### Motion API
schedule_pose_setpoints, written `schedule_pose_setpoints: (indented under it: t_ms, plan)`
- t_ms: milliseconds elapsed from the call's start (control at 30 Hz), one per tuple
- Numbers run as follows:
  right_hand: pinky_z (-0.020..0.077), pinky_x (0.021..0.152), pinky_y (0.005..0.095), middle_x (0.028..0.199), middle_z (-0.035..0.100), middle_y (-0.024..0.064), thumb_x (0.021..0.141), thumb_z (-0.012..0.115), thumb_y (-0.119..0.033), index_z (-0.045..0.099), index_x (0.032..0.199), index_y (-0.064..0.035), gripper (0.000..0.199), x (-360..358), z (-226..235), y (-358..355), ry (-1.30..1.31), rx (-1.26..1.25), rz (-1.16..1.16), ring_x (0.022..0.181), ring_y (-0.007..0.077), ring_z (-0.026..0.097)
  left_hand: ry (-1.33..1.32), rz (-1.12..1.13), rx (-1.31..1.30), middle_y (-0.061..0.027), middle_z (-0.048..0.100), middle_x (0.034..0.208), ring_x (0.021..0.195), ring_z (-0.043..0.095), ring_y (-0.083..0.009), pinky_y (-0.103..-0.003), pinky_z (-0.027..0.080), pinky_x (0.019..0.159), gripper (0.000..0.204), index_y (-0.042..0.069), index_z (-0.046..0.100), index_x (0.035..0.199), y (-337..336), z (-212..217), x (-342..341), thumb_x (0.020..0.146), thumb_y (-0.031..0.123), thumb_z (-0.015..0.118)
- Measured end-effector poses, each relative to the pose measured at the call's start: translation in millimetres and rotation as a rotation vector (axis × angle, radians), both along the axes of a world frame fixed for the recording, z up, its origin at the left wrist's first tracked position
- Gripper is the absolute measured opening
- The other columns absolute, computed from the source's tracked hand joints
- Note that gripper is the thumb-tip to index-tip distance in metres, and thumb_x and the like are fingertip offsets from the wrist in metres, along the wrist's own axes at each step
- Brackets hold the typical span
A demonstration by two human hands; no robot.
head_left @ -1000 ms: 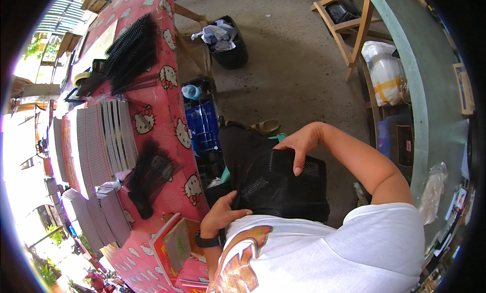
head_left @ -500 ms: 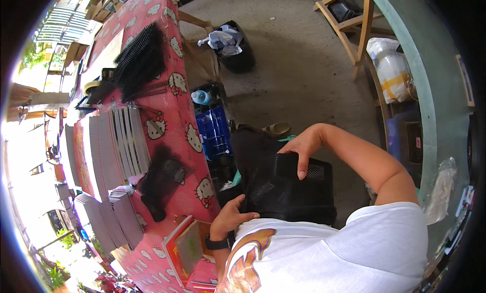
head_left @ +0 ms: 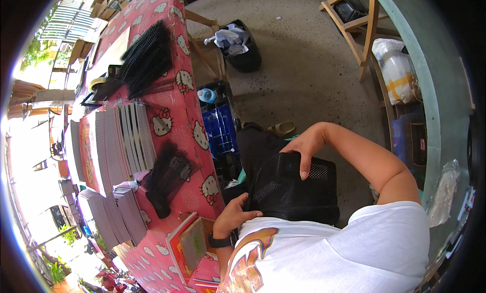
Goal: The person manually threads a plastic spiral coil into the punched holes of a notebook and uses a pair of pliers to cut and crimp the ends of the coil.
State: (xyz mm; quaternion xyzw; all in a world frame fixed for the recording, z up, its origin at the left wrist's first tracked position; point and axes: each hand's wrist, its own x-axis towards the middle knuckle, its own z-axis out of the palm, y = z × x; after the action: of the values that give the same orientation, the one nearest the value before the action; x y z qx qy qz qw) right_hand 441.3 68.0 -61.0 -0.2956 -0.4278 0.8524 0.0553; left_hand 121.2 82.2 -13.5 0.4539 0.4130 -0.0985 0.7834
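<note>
My right hand (head_left: 306, 148) rests on the black cloth-like surface (head_left: 298, 191) over my lap, which has perforated patches. Its thumb lies stretched across the top, apart from the fingers, which partly disappear over the far side. Close to my waist, my left hand (head_left: 234, 216) touches the near-left edge of the same black surface, thumb spread from the fingers; a dark band (head_left: 223, 241) circles that wrist. I see nothing held in either hand. Whether the black surface is clothing or a separate item, I cannot tell.
The pink patterned table (head_left: 197, 161) on the left bears black spiral binding coils (head_left: 147, 60), a smaller coil bundle (head_left: 169, 174), stacked books (head_left: 101, 146) and a red-edged book (head_left: 187, 247). Beyond stand a black bin (head_left: 248, 57) and a blue crate (head_left: 220, 131). A greenish table (head_left: 430, 90) is at right.
The whole view has shifted slightly, so things appear a little further right. Both hands keep their places on the black surface.
</note>
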Motion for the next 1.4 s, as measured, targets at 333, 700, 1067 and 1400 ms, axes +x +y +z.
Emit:
schedule_pose_setpoints:
  t_ms: [333, 700, 1067, 1400]
  plan:
    - [0.0390, 0.097, 0.0329, 0.124, 0.054, 0.0164, 0.060, 0.082, -0.025, 0.037, 0.133, 0.0063, 0.091, 1.2, 6.0, -1.4, 0.050, 0.004, 0.005, 0.115, 0.0249, 0.051, 0.007, 0.001, -0.011, -0.0038, 0.060, 0.106, 0.097, 0.052, -0.0099, -0.024, 0.042, 0.088, 0.043, -0.002, 0.054, 0.112, -0.9, 0.4, 0.5, 0.073, 0.000, 0.073]
    - [0.0467, 0.087, 0.0304, 0.114, 0.060, 0.0105, 0.074, 0.075, -0.025, 0.045, 0.128, 0.0049, 0.068, 6.2, -11.2, -2.0, 0.170, -0.152, -0.049, 0.102, 0.0184, 0.058, -0.013, 0.009, -0.007, -0.0034, 0.060, 0.106, 0.097, 0.052, -0.0100, -0.024, 0.041, 0.088, 0.043, -0.002, 0.054, 0.111, -2.9, -3.3, -2.3, 0.073, 0.000, 0.073]
    - [0.0424, 0.091, 0.0293, 0.108, 0.061, 0.0079, 0.069, 0.078, -0.010, 0.052, 0.117, 0.0030, 0.056, -2.1, 10.1, -0.7, 0.116, -0.163, -0.047, 0.102, 0.0151, 0.056, -0.016, 0.009, -0.009, -0.0024, 0.059, 0.104, 0.097, 0.051, -0.0095, -0.023, 0.041, 0.086, 0.041, -0.002, 0.055, 0.109, -4.3, -5.0, -6.4, 0.072, -0.001, 0.073]
    - [0.0466, 0.088, 0.0332, 0.110, 0.061, 0.0131, 0.069, 0.079, -0.022, 0.049, 0.120, 0.0067, 0.066, 2.3, -1.7, 1.6, 0.109, -0.053, 0.014, 0.099, 0.0204, 0.059, -0.035, -0.020, 0.097, -0.0010, 0.057, 0.094, 0.090, 0.049, -0.0089, -0.023, 0.041, 0.081, 0.040, -0.002, 0.056, 0.102, -6.2, -9.2, -8.7, 0.070, 0.009, 0.078]
